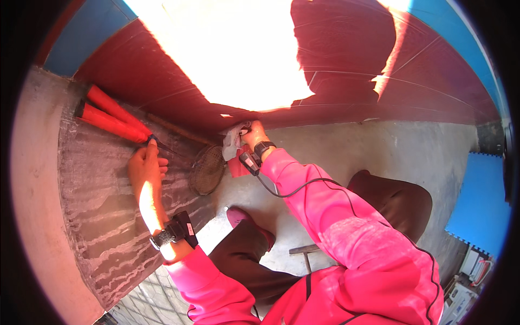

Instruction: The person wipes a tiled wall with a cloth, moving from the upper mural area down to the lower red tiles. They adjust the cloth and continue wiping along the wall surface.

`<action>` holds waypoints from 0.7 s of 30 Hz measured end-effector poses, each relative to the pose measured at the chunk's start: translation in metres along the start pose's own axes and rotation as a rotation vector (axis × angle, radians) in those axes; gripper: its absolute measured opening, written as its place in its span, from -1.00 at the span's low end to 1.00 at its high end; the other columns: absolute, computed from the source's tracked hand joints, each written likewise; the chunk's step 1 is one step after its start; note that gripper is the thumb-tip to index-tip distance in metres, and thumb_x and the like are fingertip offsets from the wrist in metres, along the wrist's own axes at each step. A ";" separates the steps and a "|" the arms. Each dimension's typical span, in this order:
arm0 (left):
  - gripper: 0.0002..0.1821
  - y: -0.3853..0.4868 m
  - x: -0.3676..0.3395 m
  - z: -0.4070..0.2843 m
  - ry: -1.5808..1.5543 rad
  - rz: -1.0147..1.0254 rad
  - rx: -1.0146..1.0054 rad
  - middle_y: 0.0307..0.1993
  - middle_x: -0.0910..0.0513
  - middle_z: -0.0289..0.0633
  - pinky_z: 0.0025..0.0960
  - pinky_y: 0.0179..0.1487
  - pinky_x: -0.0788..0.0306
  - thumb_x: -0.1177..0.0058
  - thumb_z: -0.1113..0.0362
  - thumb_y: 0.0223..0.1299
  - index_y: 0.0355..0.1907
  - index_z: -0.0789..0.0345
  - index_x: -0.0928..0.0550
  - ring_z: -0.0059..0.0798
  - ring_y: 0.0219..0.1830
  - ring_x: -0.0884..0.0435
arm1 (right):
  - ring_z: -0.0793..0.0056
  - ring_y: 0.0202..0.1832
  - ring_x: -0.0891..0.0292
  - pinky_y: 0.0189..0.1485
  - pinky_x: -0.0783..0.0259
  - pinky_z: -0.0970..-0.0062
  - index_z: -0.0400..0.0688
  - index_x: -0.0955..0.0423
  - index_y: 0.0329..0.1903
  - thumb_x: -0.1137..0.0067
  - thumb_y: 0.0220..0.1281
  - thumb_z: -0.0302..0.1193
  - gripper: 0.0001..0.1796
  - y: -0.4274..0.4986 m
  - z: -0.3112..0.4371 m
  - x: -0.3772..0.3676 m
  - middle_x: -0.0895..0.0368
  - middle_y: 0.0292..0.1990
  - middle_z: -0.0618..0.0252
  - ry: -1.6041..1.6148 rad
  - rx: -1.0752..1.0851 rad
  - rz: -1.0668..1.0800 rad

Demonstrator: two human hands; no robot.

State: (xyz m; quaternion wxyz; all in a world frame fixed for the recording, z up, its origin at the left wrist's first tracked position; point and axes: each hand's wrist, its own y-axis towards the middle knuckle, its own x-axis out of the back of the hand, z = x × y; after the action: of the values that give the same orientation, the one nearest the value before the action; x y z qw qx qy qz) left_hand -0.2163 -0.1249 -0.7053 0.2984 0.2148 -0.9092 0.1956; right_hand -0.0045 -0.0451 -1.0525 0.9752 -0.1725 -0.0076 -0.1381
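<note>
My left hand [148, 162] is at the left, its thumb and fingers closed on the dark narrow part below two red cone-shaped pieces [115, 120], which may be handles. Beyond that part lies an old round mesh racket head or strainer [208, 170], low against the dark streaked surface. At the foot of the red tiled wall, my right hand [255, 134] grips a crumpled pale plastic bag or cloth [232, 142]. A red piece of cloth or paper [239, 163] shows just below it. My right fingertips are partly hidden.
A red tiled wall [345, 93] with glaring sunlight stands ahead. The dark streaked surface [109, 227] fills the left. A small wooden stool [304, 250] is by my legs. A blue foam mat [481, 199] and white boxes or cases [459, 302] are at the right.
</note>
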 end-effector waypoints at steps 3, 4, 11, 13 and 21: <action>-0.49 -0.009 -0.001 -0.001 -0.003 -0.006 -0.052 -0.48 -0.67 -0.22 -0.41 -0.36 -0.44 -0.07 -0.10 0.45 -0.22 0.40 -0.67 -0.54 -0.49 -0.58 | 0.29 -0.36 -0.45 -0.37 -0.41 0.30 -0.11 -0.47 -0.23 0.03 0.27 -0.45 -0.90 0.016 -0.003 0.067 -0.52 -0.36 0.23 -0.121 -0.050 0.028; -0.49 -0.013 -0.001 -0.003 -0.003 -0.007 -0.073 -0.48 -0.67 -0.23 -0.41 -0.35 -0.43 -0.08 -0.10 0.45 -0.21 0.40 -0.67 -0.54 -0.48 -0.57 | 0.32 -0.39 -0.45 -0.40 -0.40 0.30 -0.12 -0.49 -0.23 0.01 0.26 -0.48 -0.90 0.024 -0.002 0.097 -0.52 -0.37 0.23 -0.450 -0.015 0.053; -0.49 -0.029 -0.013 -0.018 -0.040 0.037 -0.175 -0.40 -0.64 -0.27 -0.43 -0.21 -0.41 -0.10 -0.11 0.43 -0.11 0.39 -0.66 -0.57 -0.37 -0.53 | 0.34 -0.35 -0.55 -0.35 -0.48 0.29 -0.19 -0.59 -0.14 -0.23 0.13 -0.56 -0.80 0.040 -0.004 0.264 -0.61 -0.32 0.27 -0.274 0.031 -0.190; -0.49 -0.030 -0.015 -0.021 -0.068 0.050 -0.194 -0.39 -0.63 -0.27 -0.42 -0.20 -0.40 -0.10 -0.11 0.44 -0.12 0.39 -0.66 -0.57 -0.35 -0.53 | 0.33 -0.20 -0.58 -0.27 -0.51 0.26 -0.14 -0.58 -0.14 -0.24 0.14 -0.51 -0.80 0.046 -0.017 0.286 -0.62 -0.26 0.29 -0.326 0.198 -0.266; -0.52 -0.024 -0.025 -0.024 0.009 0.047 -0.252 -0.36 -0.65 -0.18 -0.35 -0.11 -0.45 -0.07 -0.02 0.49 -0.07 0.47 -0.65 -0.50 -0.32 -0.55 | 0.25 -0.38 -0.47 -0.36 -0.45 0.32 0.03 -0.43 -0.31 -0.10 0.30 -0.21 -0.85 0.060 -0.022 0.141 -0.54 -0.35 0.36 1.067 -0.569 -0.269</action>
State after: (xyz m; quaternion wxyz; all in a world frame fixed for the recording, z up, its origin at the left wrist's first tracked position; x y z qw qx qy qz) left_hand -0.1750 -0.1266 -0.6972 0.3222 0.1536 -0.9300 0.0876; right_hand 0.1467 -0.0356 -1.0850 0.7343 -0.3306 0.4966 -0.3238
